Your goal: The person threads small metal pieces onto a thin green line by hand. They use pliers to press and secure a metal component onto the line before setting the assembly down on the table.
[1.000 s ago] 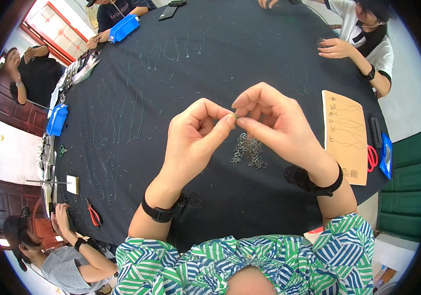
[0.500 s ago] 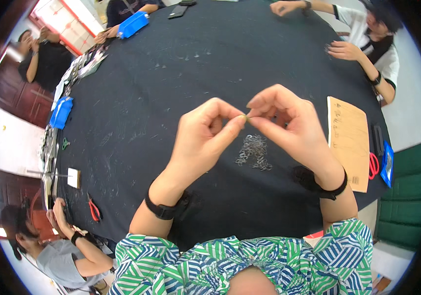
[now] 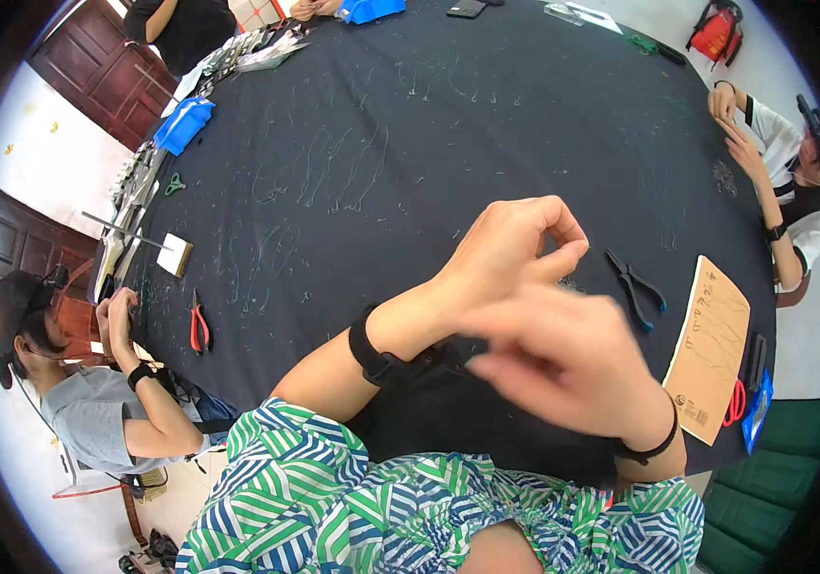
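My left hand (image 3: pixel 510 251) is raised over the black round table (image 3: pixel 381 163), thumb and fingertips pinched together; anything between them is too small to see. A black band circles its wrist. My right hand (image 3: pixel 568 359) is lower and nearer to me, blurred by motion, fingers stretched out to the left under the left wrist, with nothing visible in it. It also wears a black wristband. Blue-handled pliers (image 3: pixel 636 288) lie on the table just right of my left hand.
A tan card (image 3: pixel 713 344) lies at the right edge, with red scissors (image 3: pixel 735 404) beyond it. Red-handled pliers (image 3: pixel 199 325) and a small white block (image 3: pixel 175 255) lie at the left. Blue trays (image 3: pixel 183 124) line the far left. Other people sit at the left (image 3: pixel 109 411), right (image 3: pixel 778 191) and far side.
My hands, pinched together fingertip to fingertip before, have parted. The right hand has dropped toward me and is blurred. The view has swung, so the table's left side and right edge show more.
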`<state>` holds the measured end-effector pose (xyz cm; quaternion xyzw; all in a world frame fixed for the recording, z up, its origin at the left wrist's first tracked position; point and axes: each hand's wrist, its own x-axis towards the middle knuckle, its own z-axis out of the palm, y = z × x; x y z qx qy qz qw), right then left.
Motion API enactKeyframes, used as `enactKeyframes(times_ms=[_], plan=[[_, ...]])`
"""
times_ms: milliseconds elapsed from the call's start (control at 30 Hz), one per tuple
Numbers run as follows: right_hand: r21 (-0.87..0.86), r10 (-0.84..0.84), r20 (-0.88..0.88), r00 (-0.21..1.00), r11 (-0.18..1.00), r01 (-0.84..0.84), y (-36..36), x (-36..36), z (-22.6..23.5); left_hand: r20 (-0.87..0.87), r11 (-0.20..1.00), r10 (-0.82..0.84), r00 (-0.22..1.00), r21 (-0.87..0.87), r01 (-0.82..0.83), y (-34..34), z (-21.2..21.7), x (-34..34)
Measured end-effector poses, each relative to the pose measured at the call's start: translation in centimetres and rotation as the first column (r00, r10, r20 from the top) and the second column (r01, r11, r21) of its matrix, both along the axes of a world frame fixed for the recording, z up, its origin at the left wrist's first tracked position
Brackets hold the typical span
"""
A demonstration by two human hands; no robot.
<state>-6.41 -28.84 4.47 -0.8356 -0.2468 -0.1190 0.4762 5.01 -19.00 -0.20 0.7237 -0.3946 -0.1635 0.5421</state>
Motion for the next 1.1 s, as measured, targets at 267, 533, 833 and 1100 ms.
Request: enactKeyframes(times_ms=[267, 533, 833, 1100], plan=[[0.242, -0.408, -0.278, 0.870, 0.846, 0.475, -5.6, 0.1, -1.0, 0.055, 0.992, 0.058, 0.997, -0.118, -0.051, 0.1, 0.1, -0.3], [0.374, -0.074, -0.525, 0.848, 0.875, 0.308, -8.2, 0.8, -1.7, -0.014, 0.999, 0.034, 0.999, -0.008, -0.034, 1.3, 1.1, 0.1], [0.396, -0.083, -0.400, 0.913, 0.883, 0.254, -8.8, 2.0, -3.6, -0.031, 0.999, 0.038, 0.999, -0.006, -0.038, 1.5, 1.6, -0.2], [0.666, 0.064, -0.415, 0.908, 0.702, 0.254, -5.9, 3.1, -5.9, -0.094, 0.970, 0.107, 0.990, -0.211, -0.125, 0.8, 1.0, -0.2]])
